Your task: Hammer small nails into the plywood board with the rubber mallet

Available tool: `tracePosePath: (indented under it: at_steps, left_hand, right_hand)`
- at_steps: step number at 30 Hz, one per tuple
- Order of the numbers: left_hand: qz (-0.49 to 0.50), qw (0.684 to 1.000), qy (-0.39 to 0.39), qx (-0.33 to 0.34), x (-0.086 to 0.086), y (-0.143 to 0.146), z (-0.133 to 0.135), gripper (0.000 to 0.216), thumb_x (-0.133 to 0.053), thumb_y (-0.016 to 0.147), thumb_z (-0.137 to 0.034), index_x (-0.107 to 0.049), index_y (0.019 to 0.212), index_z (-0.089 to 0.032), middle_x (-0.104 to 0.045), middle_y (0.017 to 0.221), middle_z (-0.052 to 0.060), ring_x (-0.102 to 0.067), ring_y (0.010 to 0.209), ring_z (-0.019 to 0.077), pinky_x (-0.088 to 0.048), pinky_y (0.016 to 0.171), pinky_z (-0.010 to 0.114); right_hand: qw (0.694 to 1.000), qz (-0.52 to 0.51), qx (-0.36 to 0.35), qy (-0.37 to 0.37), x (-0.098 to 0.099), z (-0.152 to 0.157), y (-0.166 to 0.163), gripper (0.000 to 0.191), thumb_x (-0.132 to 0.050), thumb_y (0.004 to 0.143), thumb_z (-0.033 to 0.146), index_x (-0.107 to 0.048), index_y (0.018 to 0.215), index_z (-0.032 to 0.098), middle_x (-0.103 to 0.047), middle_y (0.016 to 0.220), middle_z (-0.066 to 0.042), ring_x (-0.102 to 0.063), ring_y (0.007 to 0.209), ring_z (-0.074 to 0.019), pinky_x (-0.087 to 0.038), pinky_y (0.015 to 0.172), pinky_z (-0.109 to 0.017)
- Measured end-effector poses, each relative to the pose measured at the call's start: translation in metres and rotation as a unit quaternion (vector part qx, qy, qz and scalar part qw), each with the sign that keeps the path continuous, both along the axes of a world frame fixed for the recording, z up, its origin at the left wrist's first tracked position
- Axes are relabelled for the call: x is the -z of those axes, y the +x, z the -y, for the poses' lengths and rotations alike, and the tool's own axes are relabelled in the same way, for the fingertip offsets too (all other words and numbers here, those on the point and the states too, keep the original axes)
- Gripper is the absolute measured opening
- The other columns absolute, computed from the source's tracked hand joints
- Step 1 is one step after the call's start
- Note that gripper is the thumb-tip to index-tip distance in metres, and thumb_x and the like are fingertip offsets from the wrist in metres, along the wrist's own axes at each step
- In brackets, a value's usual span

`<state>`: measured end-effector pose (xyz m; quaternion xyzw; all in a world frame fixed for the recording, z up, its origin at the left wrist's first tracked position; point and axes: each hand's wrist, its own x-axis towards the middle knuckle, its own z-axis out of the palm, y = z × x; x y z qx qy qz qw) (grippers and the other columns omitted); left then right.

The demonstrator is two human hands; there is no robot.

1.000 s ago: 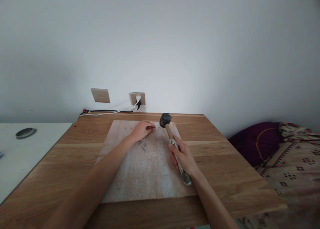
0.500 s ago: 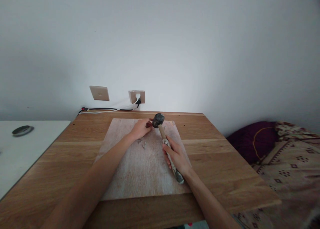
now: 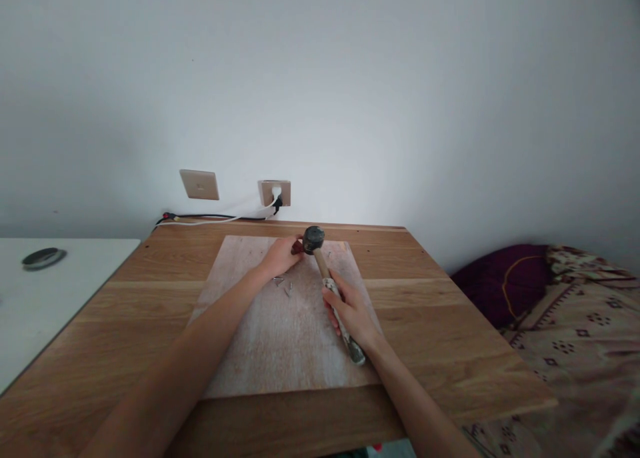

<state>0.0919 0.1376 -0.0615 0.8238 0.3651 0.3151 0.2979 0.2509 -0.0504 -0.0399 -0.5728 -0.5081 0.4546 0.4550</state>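
Observation:
My right hand (image 3: 350, 311) is wrapped round the pale, stained handle of a hammer (image 3: 313, 239). Its dark, rounded head points away from me, low over the far part of a pale wooden board (image 3: 280, 351). Just left of that head is my left hand (image 3: 283, 257), fingers closed in a pinch near the board's surface. What it pinches, if anything, is hidden by the fingers and the hammer head. Several small loose nails (image 3: 288, 289) lie on the board, close to my left wrist.
Under the board is a brown wooden table (image 3: 425, 325) against a white wall. Cables (image 3: 215, 219) run along its back edge to a wall socket (image 3: 276, 193). A white surface (image 3: 30, 325) with a round dark object (image 3: 44, 258) stands left; patterned cloth (image 3: 590, 351) lies right.
The hammer head has shifted slightly left, and the handle has moved a little with it. My left hand stays in the same place, still pinched.

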Motion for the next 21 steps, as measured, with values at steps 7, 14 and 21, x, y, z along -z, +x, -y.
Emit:
tracePosePath:
  at_steps: [7,14,21]
  left_hand:
    - [-0.011,1.000,0.001,-0.004,-0.0022,-0.0007,0.0006,0.040,-0.070,0.078,-0.007,-0.071,0.117,-0.015,-0.080,0.093,0.006,-0.075,0.088,0.0228,-0.056,0.084,0.033]
    - [0.005,1.000,-0.009,0.004,0.0015,-0.0009,-0.0019,0.043,-0.068,0.077,-0.005,-0.071,0.118,-0.016,-0.080,0.094,0.005,-0.074,0.086,0.0220,-0.056,0.082,0.032]
    - [0.009,1.000,-0.013,0.001,0.0011,-0.0009,-0.0025,0.039,-0.068,0.077,-0.005,-0.072,0.115,-0.016,-0.080,0.092,0.004,-0.074,0.085,0.0215,-0.056,0.083,0.032]
  right_hand:
    - [1.000,0.010,0.003,0.017,0.0085,-0.0019,0.0014,0.047,-0.060,0.093,0.049,-0.060,0.132,0.021,-0.050,0.068,0.008,-0.044,0.038,-0.0082,-0.039,0.028,-0.020]
    - [1.000,0.028,-0.004,0.014,0.0067,-0.0011,0.0006,0.049,-0.058,0.095,0.048,-0.060,0.136,0.020,-0.049,0.066,0.008,-0.045,0.037,-0.0085,-0.040,0.029,-0.019]
    - [1.000,0.021,-0.001,0.010,0.0053,-0.0011,0.0006,0.048,-0.058,0.094,0.047,-0.059,0.135,0.022,-0.048,0.068,0.008,-0.044,0.038,-0.0078,-0.039,0.029,-0.019]
